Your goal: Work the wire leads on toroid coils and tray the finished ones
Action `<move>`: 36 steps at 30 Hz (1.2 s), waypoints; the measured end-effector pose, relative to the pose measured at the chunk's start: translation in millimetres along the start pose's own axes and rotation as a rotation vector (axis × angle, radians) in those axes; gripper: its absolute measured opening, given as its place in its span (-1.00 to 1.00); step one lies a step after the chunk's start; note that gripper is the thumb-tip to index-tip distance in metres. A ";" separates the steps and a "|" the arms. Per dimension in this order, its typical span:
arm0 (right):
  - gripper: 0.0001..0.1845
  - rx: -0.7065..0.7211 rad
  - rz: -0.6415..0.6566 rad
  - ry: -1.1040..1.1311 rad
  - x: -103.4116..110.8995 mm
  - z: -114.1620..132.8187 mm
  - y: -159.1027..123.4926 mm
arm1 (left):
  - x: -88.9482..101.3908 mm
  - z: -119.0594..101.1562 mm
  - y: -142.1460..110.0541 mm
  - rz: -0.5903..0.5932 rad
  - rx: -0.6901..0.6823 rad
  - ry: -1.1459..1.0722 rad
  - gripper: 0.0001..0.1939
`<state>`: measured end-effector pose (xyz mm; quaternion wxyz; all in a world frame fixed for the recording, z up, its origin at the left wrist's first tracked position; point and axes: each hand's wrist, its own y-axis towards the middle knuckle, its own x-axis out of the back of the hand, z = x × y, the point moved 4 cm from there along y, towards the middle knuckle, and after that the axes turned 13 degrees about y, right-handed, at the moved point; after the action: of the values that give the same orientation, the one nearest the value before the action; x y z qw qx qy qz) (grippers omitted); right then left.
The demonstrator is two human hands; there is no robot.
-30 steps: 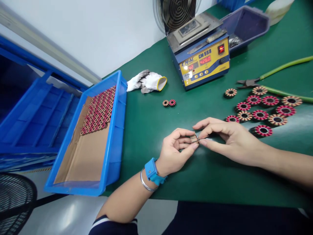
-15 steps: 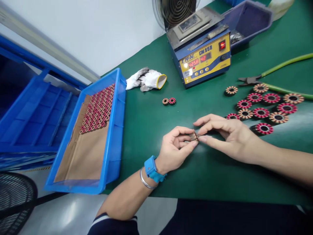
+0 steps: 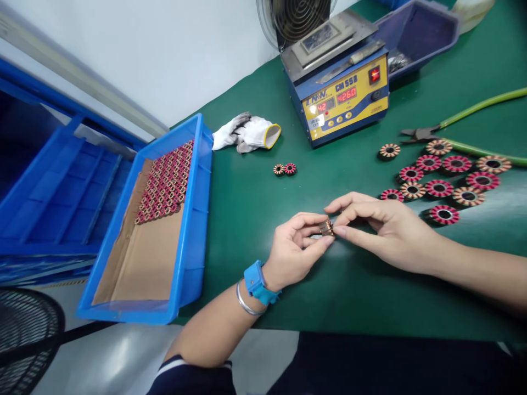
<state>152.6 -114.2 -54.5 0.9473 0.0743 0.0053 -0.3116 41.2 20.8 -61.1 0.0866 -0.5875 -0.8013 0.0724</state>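
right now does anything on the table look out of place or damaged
Nothing plainly spilled or damaged. Mildly odd: two rings sit side by side near the gloves, apart from the cluster by the pliers.

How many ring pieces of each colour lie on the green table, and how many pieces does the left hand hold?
Red-topped ring pieces: 8
Tan-topped ring pieces: 6
Copper-coloured piece in the left hand: 1
Total: 15
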 end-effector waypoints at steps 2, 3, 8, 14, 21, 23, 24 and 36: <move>-0.75 0.012 0.005 -0.009 0.6 0.5 0.4 | -0.7 1.2 0.0 0.015 0.021 -0.017 -0.62; -0.75 0.016 0.005 -0.014 1.0 0.9 0.7 | -1.1 2.0 -0.1 0.022 0.035 -0.025 -0.62; -0.72 0.021 0.013 -0.022 2.3 3.2 2.1 | -1.6 5.6 -0.6 0.048 0.085 -0.057 -0.56; -0.77 0.020 0.025 -0.011 3.4 2.7 2.0 | 0.4 4.1 -0.1 0.080 0.098 -0.076 -0.53; -0.79 0.035 0.025 -0.044 3.0 1.4 0.0 | -1.0 2.7 -0.1 0.050 0.071 -0.050 -0.56; -0.80 0.042 0.020 -0.067 1.7 2.5 -2.7 | -0.3 1.7 -0.7 -0.020 0.022 0.019 -0.58; -0.81 0.048 0.026 -0.078 0.8 3.6 -4.4 | 0.1 0.5 -1.3 -0.058 -0.012 0.061 -0.60; -0.89 0.107 0.068 -0.161 6.5 5.7 -7.1 | -1.1 -2.5 -1.3 -0.004 -0.073 0.098 -0.61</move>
<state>153.4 -124.5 -50.2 0.9494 0.0995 -0.0898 -0.2842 40.8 19.4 -58.5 0.1044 -0.5916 -0.7994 0.0140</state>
